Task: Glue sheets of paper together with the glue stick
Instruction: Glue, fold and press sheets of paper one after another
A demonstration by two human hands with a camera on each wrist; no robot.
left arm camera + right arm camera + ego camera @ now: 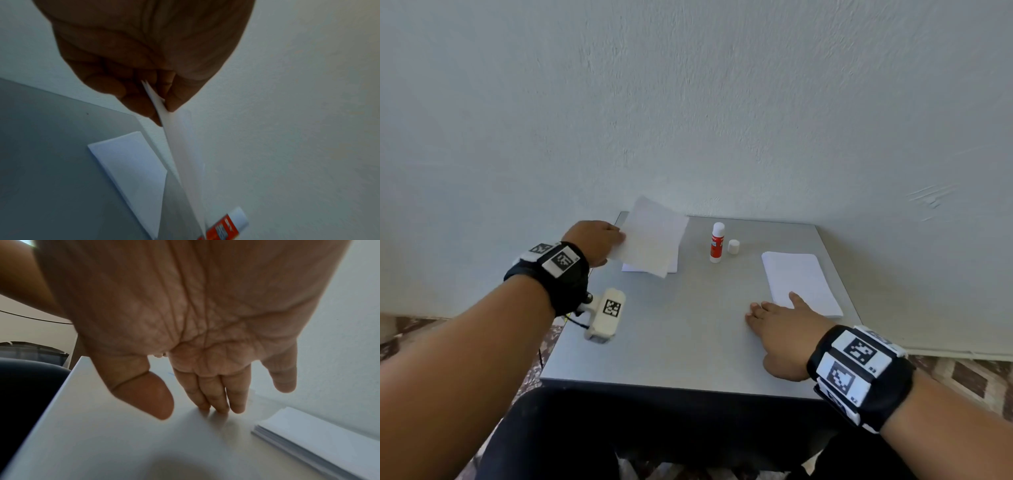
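Observation:
My left hand [599, 241] pinches the edge of a white sheet of paper [652, 236] and holds it tilted above a small pile of sheets [673, 267] at the table's far left. In the left wrist view the sheet [185, 162] runs edge-on from between thumb and fingers [144, 104], with the pile [133, 170] below. A red and white glue stick [717, 242] [226, 227] stands upright and uncapped at the back centre, its white cap [733, 247] beside it. My right hand [777, 322] [216, 402] lies flat on the table, fingers straight, next to a second stack of paper [801, 284] [318, 443].
The small grey table [681, 342] stands against a pale wall [688, 102]. A white block with a black marker [606, 315] hangs from my left wrist over the table's left edge. My dark-clothed legs are under the front edge.

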